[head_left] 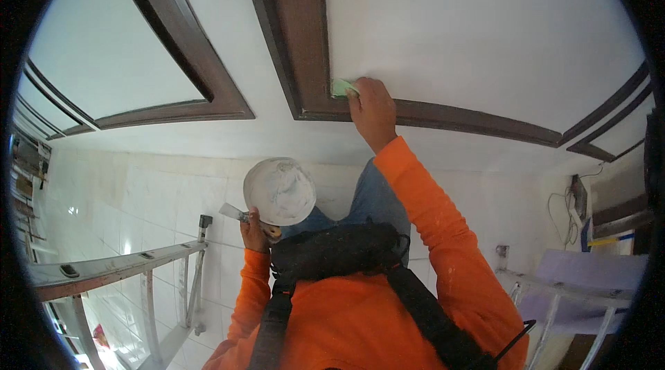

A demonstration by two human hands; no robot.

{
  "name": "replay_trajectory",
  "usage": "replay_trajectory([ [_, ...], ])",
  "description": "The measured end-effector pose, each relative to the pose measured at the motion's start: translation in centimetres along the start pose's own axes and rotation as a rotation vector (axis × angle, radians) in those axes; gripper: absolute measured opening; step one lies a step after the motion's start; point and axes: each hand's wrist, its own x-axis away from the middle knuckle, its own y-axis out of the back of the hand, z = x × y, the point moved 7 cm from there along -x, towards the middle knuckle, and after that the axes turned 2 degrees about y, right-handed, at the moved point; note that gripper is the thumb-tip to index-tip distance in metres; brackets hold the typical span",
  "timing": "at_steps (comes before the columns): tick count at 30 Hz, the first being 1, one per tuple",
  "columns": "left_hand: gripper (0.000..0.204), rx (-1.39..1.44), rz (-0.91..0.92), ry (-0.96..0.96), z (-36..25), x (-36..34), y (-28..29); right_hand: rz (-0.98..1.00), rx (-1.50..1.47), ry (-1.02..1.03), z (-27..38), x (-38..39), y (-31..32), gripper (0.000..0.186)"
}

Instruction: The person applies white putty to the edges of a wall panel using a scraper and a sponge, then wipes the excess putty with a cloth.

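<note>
My right hand [374,110] is raised to the wall, its fingers closed on a small, flat, light green piece [342,87]. I cannot tell if it is a spreader or a folded sheet. It presses into the inner lower-left corner of a dark brown moulding frame [443,114], against the white panel [485,31]. Lower down, my left hand [255,233] grips a putty knife [234,212], blade pointing left. The same hand supports a round white pan [280,191] smeared with white paste; its fingers are partly hidden beneath the pan.
Another brown moulding frame [187,79] is on the wall to the left. A metal ladder or trestle [131,266] stands at lower left, and metal rails [568,287] at lower right beside a purple sheet [589,269]. Cables [568,211] hang at the far right.
</note>
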Motion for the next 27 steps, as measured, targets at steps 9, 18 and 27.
replay_trajectory([
  [9,0.027,-0.17,-0.027,0.063,-2.0,1.0,0.1,0.024,0.06,-0.079,-2.3,1.2,4.8,0.016],
  [18,0.03,-0.019,-0.055,-0.026,-1.2,0.5,0.2,0.074,-0.251,-0.108,-0.8,-0.1,1.4,0.018],
  [27,0.029,0.021,-0.037,0.055,1.0,0.4,1.8,0.018,-0.095,-0.085,-0.8,-0.5,0.2,0.016],
])
